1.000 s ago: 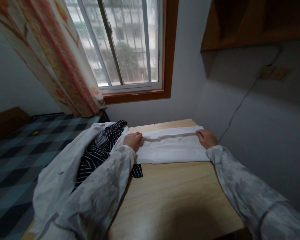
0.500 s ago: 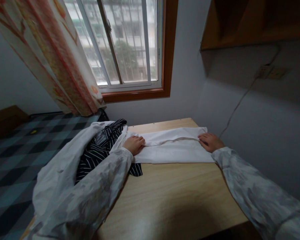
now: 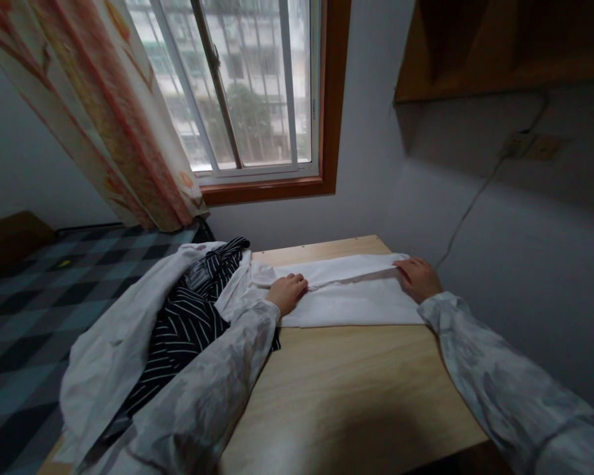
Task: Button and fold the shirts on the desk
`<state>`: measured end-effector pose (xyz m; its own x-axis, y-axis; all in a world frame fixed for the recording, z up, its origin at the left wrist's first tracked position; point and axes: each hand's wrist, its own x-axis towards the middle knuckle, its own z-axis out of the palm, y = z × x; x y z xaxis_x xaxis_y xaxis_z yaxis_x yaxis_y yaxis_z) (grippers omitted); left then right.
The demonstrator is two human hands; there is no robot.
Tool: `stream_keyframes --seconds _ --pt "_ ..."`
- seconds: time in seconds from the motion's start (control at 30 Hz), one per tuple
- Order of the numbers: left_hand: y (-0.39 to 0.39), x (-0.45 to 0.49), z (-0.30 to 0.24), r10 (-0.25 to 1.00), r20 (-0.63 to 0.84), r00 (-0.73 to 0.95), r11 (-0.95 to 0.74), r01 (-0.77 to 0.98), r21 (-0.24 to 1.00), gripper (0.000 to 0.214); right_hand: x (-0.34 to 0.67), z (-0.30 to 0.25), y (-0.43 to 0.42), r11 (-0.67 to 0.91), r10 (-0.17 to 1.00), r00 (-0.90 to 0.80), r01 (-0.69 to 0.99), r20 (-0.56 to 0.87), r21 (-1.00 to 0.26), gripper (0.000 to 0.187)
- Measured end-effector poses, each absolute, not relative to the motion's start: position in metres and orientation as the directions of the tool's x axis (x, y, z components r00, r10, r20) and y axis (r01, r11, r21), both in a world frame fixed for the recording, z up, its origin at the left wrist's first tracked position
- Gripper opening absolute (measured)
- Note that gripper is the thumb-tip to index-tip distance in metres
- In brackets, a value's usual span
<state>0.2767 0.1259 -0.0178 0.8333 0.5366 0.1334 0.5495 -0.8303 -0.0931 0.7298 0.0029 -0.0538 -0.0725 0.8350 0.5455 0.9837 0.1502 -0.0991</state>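
A white garment [image 3: 361, 303] lies stretched across the wooden table [image 3: 346, 382], with a long fold running along its middle. I cannot tell what kind of garment it is. My left hand [image 3: 288, 293] rests on the cloth near the fold, palm down, with its fingers laid on the fabric. At the garment's right end, my right hand [image 3: 420, 280] pinches the edge of the upper layer and holds it slightly raised. Left of my left hand, black cloth with white stripes [image 3: 188, 323] is bunched up with more white fabric [image 3: 113, 356], partly under my left sleeve.
A bed with a dark checked cover [image 3: 20, 330] adjoins the table on the left. Behind stand a window [image 3: 252, 99] and a flowered curtain [image 3: 129, 132]. A wooden shelf [image 3: 465, 82] hangs at upper right, above a wall socket [image 3: 529, 145] with a cable.
My left hand has slid right along the white garment. My right hand stays at the right end, where the upper layer's edge now sits slightly higher.
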Motion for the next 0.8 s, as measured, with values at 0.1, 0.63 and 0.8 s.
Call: stream_keyframes --seconds 0.1,0.63,0.8 --pt "0.124 0.276 -0.019 0.548 0.140 0.825 -0.816 0.564 -0.124 0.026 0.744 -0.054 -0.007 0.217 0.871 -0.166 0.974 0.463 -0.059 0.035" --pt "0.122 0.266 -0.006 0.505 0.200 0.840 -0.834 0.534 -0.139 0.035 0.745 -0.061 -0.040 0.306 0.899 -0.232 0.939 0.371 -0.155 0.022" --pt "0.118 0.274 -0.008 0.453 0.249 0.856 -0.872 0.484 -0.076 0.043 0.737 -0.062 -0.028 0.208 0.898 -0.043 0.919 0.439 -0.335 0.029"
